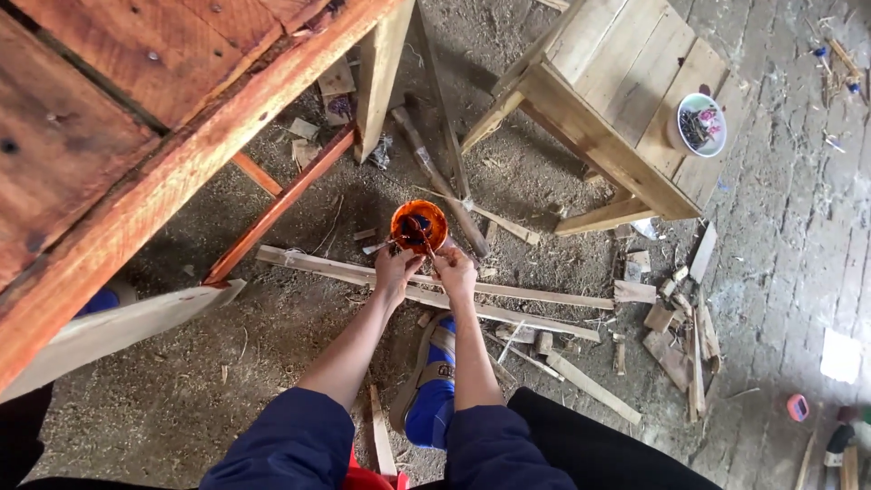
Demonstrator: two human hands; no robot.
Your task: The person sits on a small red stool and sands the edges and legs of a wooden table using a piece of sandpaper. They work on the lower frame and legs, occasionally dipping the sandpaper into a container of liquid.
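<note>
My left hand (396,269) and right hand (454,269) both pinch the rim of the orange tub (419,226) (dark liquid inside), held over the sawdust floor (272,363), near the wooden stool (626,100).

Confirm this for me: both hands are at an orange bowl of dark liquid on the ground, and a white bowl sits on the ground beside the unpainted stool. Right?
Not quite. The white bowl sits on top of the unpainted stool, not on the ground, as the head view shows. The rest holds: the left hand and right hand are both at the orange bowl of dark liquid on the ground.
</note>
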